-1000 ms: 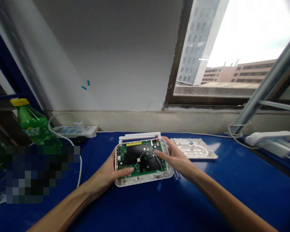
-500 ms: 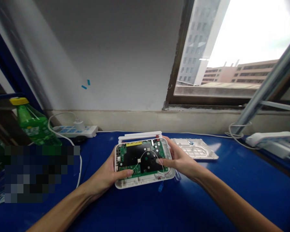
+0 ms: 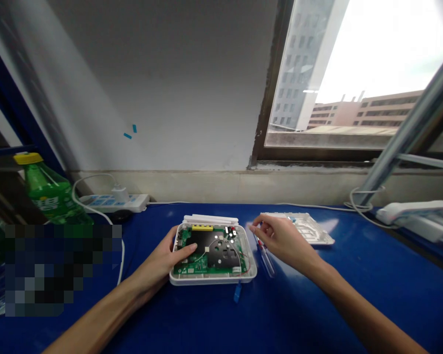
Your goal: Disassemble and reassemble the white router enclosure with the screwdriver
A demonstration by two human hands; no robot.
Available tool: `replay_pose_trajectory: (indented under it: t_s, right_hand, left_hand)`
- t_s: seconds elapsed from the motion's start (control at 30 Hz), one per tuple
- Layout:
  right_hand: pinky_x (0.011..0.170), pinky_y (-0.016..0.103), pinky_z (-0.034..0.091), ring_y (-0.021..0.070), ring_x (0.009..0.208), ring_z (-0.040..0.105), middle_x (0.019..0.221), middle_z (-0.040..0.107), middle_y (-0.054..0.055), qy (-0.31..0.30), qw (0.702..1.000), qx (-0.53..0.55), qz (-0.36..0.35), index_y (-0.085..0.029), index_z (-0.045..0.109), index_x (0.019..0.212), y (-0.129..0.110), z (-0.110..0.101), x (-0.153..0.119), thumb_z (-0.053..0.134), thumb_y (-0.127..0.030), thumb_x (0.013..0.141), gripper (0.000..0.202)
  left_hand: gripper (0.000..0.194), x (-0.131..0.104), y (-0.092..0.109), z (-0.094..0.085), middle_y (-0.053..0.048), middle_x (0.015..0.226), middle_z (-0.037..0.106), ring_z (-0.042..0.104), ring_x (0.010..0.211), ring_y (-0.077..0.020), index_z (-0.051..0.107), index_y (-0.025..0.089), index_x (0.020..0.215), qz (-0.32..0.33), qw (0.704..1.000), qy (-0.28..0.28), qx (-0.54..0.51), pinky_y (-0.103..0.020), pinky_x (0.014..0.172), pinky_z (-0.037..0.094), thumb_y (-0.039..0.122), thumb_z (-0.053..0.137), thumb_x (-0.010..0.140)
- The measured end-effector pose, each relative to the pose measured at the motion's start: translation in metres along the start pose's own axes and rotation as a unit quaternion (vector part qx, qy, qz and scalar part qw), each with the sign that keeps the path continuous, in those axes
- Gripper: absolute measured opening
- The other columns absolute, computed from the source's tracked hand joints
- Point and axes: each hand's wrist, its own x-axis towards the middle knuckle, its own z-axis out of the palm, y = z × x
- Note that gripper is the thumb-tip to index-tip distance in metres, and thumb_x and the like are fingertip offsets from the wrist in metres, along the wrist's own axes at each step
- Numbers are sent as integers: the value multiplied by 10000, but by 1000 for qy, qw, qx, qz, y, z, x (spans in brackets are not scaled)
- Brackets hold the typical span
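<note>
A white router (image 3: 214, 281) rests on the blue table with its casing off, showing a green circuit board (image 3: 197, 269), a black plate and thin wires. My left hand (image 3: 173, 253) grips its left side, fingers beneath and thumb over the board. To the right, my right hand (image 3: 280, 238) hovers with loosely curled fingers, thumb and forefinger slightly apart and nothing visible between them. Just below those fingertips lies a slim tool with a clear handle and a red part (image 3: 266, 260). Behind the right hand is a white ribbed cover (image 3: 312, 228). A small blue piece (image 3: 237, 292) lies before the router.
A power strip (image 3: 136, 202) with a plugged-in white adapter stands at the back left, its cable curving down the table. Beside it is a green bottle (image 3: 51, 189). At the right, another power strip (image 3: 413, 211) sits near a slanted metal pole (image 3: 387, 152).
The router has been lowered onto the table. My right hand has let go of it and moved right, above the slim tool. My left hand keeps its hold.
</note>
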Motion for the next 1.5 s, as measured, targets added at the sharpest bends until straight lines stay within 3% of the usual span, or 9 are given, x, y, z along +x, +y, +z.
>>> replay_pose_trajectory:
  t_s: [0.17,0.4,0.6,0.7,0.83,0.97,1.1,1.3,1.5]
  right_hand:
    - [543,299,358,203,602,614,682,691,29,-68,990,-119,-31,-236,709,957,7,-14,-8,652,-380,898,166]
    - [513,252,346,170,569,613,658,689,-2,-136,988,-77,-7,-247,681,885,9,-10,-16,699,-229,806,83]
    - [486,241,393,161,482,620,588,672,-22,-180,983,16,13,-231,637,866,14,-17,-15,722,-287,809,117]
    - [532,274,474,184,526,663,646,701,2,-162,985,52,24,-217,639,942,24,-33,-9,666,-446,879,240]
    - [900,437,536,302,1056,683,1114,732,109,-36,997,-54,-34,-226,687,1116,55,-59,-3,724,-530,817,428]
    - [1169,656,232,446,1508,212,1604,380,142,-66,988,-141,-15,-319,511,1475,98,-71,-6,867,-638,582,1013]
    - [1188,682,110,458,1531,88,1663,261,134,-120,979,-158,47,-357,362,1565,121,-71,-8,839,-734,535,1196]
    - [1153,571,310,431,1406,404,1547,440,135,-152,976,-137,71,-349,426,1532,117,-79,-7,844,-744,507,1175]
    - [1087,557,380,412,1284,526,1373,591,128,-113,985,-116,54,-314,477,1473,108,-79,-5,831,-720,565,1056]
  left_hand:
    - [615,10,-7,-10,-137,1205,706,701,1085,-325,552,184,1345,71,984,59,150,-439,930,553,469,748,837]
    - [537,17,-9,-17,-69,992,685,682,794,-265,620,251,1357,187,880,149,411,-405,833,525,435,669,855]
    - [448,6,-3,-2,-144,1262,601,566,1171,-357,641,216,1340,261,778,133,556,-525,1042,436,427,521,964]
    - [471,0,7,9,-122,1479,500,367,1403,-395,621,287,1383,306,737,59,599,-585,1159,302,476,561,956]
    - [784,2,18,28,-58,1642,331,104,1527,-463,496,427,1474,274,750,-121,590,-705,1185,104,653,750,767]
    - [883,14,15,44,-75,1668,246,47,1516,-511,463,462,1477,201,778,-159,574,-786,1131,0,731,764,691]
    - [816,18,7,49,-66,1674,211,60,1513,-503,440,480,1481,190,774,-139,588,-789,1129,7,739,705,754]
    - [808,12,7,50,-66,1690,140,79,1533,-436,260,504,1547,188,695,-133,681,-725,1173,98,758,575,848]
    - [815,14,8,54,-84,1678,209,133,1526,-448,255,489,1559,208,685,-122,688,-720,1170,160,722,598,857]
